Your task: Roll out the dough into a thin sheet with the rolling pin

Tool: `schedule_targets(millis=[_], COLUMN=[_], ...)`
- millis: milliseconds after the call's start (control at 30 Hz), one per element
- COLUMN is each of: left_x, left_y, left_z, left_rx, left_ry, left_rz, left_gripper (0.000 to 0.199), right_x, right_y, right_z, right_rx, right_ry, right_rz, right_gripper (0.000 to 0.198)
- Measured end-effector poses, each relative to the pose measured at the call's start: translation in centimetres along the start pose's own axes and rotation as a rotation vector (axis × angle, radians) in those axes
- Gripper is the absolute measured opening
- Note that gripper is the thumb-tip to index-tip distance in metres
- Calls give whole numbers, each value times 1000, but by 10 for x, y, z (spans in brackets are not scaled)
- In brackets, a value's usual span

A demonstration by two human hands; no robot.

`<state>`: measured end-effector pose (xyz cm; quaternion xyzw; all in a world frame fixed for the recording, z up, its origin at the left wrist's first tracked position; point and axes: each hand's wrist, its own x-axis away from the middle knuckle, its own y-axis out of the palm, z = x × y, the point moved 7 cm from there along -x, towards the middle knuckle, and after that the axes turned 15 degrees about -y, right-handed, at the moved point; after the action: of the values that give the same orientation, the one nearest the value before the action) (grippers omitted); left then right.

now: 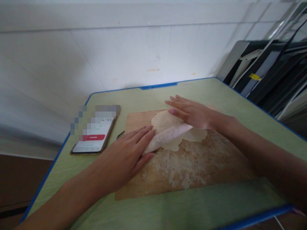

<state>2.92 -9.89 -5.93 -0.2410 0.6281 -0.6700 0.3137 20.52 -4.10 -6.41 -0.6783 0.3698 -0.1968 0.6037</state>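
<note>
A pale, floury rolling pin point(171, 133) lies slantwise across a thin sheet of dough point(165, 119) with an uneven edge. My left hand point(134, 147) rests on its near left end, fingers stretched out and thumb apart. Over the far right end lies my right hand point(189, 110), flat, with its fingers extended past the pin. Both palms hide the pin's ends. Beneath the dough is a wooden board point(216, 166) dusted with white flour point(184, 169).
Left of the board, a phone point(92, 137) with a lit screen lies on the green table point(187, 204), which has a blue edge. A dark object shows partly behind my left hand. A white wall point(144, 54) stands behind; dark folded items point(271, 67) lean at the right.
</note>
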Motion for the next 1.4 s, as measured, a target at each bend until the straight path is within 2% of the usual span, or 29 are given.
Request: schedule_targets(millis=[167, 333, 567, 967, 1167, 1400], left_x=[2, 5, 9, 7, 9, 14], left_y=[-1, -5, -9, -8, -8, -6], left_z=[-3, 5, 19, 23, 26, 32], left_rx=[14, -41, -129, -183, -179, -170], left_ry=[5, 49, 82, 93, 116, 135], left_rz=[7, 57, 141, 144, 148, 170], left_gripper=[48, 48, 42, 43, 42, 42], right_x=[-8, 11, 35, 51, 63, 81], right_y=[1, 0, -4, -10, -9, -2], right_z=[-1, -23, -45, -63, -79, -96], right_rx=[-10, 39, 121, 179, 235, 337], right_ry=[1, -13, 17, 44, 0, 16], right_rz=[-48, -23, 35, 127, 175, 148], right_gripper=[56, 66, 58, 54, 55, 57])
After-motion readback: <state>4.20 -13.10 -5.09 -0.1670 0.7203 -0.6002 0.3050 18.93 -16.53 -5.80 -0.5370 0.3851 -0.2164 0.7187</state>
